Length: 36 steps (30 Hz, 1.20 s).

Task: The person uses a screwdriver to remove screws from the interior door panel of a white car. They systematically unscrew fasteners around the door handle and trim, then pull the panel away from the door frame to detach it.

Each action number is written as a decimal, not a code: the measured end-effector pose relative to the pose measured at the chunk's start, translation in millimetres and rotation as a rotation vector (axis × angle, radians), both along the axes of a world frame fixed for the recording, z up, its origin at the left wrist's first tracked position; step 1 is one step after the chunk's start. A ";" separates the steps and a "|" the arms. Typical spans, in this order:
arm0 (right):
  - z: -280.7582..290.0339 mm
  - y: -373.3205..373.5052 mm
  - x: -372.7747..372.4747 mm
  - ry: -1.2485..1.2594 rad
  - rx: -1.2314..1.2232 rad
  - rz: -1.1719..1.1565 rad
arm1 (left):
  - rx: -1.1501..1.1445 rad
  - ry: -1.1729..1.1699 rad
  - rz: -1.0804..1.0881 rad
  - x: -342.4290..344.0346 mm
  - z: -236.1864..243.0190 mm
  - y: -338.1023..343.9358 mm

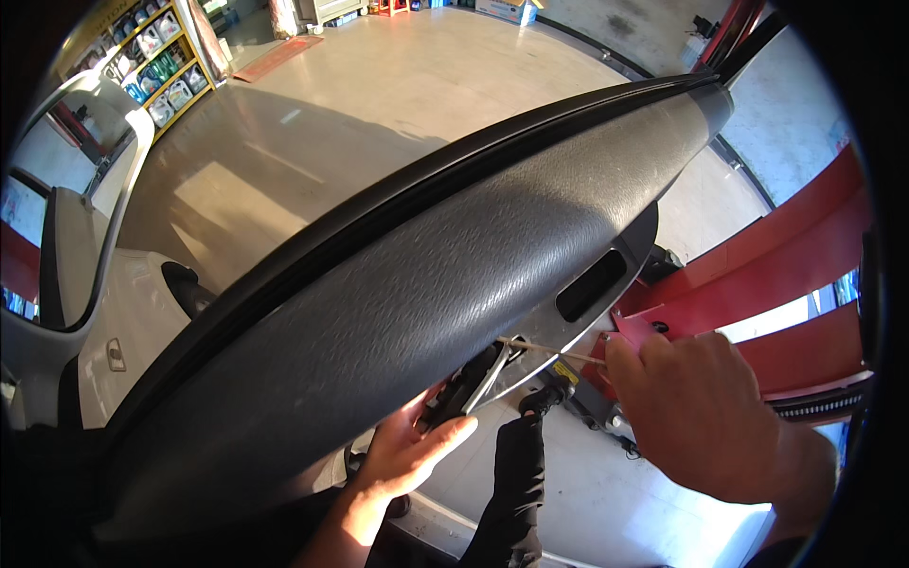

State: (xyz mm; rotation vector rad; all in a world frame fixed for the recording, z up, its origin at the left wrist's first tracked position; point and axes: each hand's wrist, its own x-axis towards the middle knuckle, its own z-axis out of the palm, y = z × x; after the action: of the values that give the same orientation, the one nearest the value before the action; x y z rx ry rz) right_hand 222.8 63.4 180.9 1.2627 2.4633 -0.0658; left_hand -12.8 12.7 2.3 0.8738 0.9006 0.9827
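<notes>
A dark grey car door panel [445, 246] runs slantwise across the middle, its black top edge toward the far side. My left hand [402, 454] is under its near side, fingers curled around a black switch panel [464, 383] that is tilted out at the armrest; its thumb points up and to the right. My right hand [696, 417] is closed in a fist on a thin-shafted screwdriver [559, 352], whose handle is hidden in the fist. The shaft reaches left to the armrest opening [516, 348], just beyond the switch panel. Its tip is too small to make out.
Red lift parts [776, 265] stand close on the right. A side mirror [142, 133] and white car bodywork [123, 341] are at the left. My leg in black trousers [516, 483] shows below the door. A yellow shelf [194, 71] of bottles stands far left.
</notes>
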 end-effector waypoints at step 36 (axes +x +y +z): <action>48.4 13.5 -107.1 -0.403 -0.083 -0.043 | 0.673 0.445 0.178 29.5 -16.9 11.3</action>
State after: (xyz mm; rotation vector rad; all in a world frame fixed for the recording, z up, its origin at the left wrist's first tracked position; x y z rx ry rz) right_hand 115.7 77.0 229.4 1.1631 2.0692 0.0685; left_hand 16.7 24.0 -14.6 1.6496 1.0461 1.3032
